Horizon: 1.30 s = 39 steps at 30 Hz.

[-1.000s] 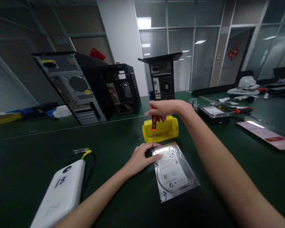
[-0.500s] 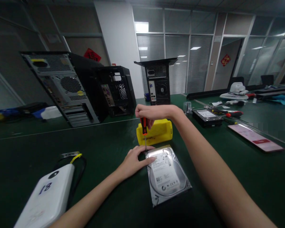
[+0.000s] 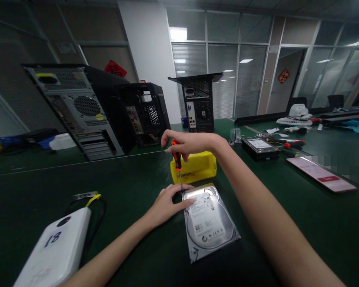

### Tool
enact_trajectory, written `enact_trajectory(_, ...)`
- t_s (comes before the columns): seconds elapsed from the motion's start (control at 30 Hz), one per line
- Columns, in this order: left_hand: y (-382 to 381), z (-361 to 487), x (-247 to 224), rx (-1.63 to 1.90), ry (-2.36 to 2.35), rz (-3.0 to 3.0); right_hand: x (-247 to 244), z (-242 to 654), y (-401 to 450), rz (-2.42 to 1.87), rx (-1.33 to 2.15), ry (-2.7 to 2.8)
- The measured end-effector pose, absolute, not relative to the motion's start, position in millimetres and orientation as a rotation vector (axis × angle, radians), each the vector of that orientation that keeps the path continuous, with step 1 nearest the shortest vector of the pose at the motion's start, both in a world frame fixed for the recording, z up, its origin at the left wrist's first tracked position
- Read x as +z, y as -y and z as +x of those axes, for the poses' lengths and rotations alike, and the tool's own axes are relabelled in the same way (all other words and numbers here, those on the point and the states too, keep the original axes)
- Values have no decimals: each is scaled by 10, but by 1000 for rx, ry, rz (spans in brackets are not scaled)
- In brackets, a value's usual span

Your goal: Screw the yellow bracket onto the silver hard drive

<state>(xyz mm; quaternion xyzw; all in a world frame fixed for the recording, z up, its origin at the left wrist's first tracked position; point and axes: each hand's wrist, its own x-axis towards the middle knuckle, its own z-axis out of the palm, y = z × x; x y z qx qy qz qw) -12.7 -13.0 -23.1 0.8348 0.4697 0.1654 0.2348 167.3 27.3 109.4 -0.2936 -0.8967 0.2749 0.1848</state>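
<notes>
From where I stand, the hard drive [image 3: 211,223] lies flat on the green table [image 3: 131,179], label up, set a little askew in front of the person. The left hand [image 3: 167,205] grasps its far left corner: the thumb presses on the top face, at the edge of the label, while the fingers stretch along the far edge. Most of the drive sits to the right of that hand and nearer the person, uncovered.

Above, the right hand [image 3: 187,144] has its fingers curled about the handle of an orange-and-black screwdriver [image 3: 177,161], which leans slightly. Its shaft runs down between the left thumb and forefinger to the same corner; what the tip meets there is too small to tell. A yellow bin [image 3: 202,166] stands just beyond.
</notes>
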Motion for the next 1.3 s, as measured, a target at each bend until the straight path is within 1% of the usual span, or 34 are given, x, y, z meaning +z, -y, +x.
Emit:
enact_trajectory(0.17,170,-104,-178,415,-1290,2290,1095,1671,-318,-853,645,2602)
enact_trajectory(0.33,163,-118,-219,449,-1287,2302,1096,1725,-339,-880,604,2609)
enact_trajectory(0.5,163,-121,-251,468,-1267,2293,1084,1728,-329,-988,471,2615)
enact_trajectory(0.8,179,-117,-278,501,-1255,2264,1095,1631,-257,-1051,335,2624)
enact_trajectory(1.03,194,-112,-279,512,-1249,2281,1135,1648,-183,-1038,397,2672)
enact_trajectory(1.3,189,-105,-295,511,-1227,2307,1122,1658,-207,-1010,389,2690)
